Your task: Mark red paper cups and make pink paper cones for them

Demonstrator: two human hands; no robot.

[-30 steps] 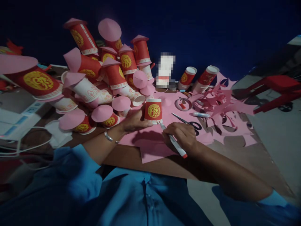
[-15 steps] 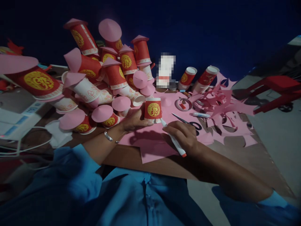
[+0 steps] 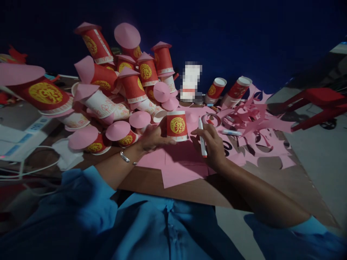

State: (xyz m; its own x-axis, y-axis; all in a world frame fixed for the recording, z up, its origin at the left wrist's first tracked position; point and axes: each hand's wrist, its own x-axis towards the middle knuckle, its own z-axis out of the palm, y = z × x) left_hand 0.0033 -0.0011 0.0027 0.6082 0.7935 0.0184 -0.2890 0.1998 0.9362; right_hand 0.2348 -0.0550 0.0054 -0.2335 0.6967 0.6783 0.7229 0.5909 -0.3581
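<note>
My left hand (image 3: 154, 138) is closed around a red paper cup (image 3: 177, 126) with a yellow round emblem and a white band at its lower edge. Held just above pink paper (image 3: 184, 162), the cup faces me. To its right, my right hand (image 3: 214, 146) grips a white marker (image 3: 202, 139) with a red end, its tip pointing up and apart from the cup. Partly covered by that hand are the black handles of a pair of scissors (image 3: 227, 147). A roll of tape (image 3: 213, 120) lies just beyond.
Cups with pink cone tops (image 3: 134, 86) are heaped at the left. Pink paper scraps (image 3: 252, 126) spread over the right, with a pen-like tube (image 3: 231, 133) among them. Two cup stacks (image 3: 216, 90) stand at the back. A red stool (image 3: 322, 97) is on the floor.
My right hand has drawn the marker away from the cup's lower edge, up and to the right. The marker has swung from slanting to nearly upright. My left hand still holds the cup.
</note>
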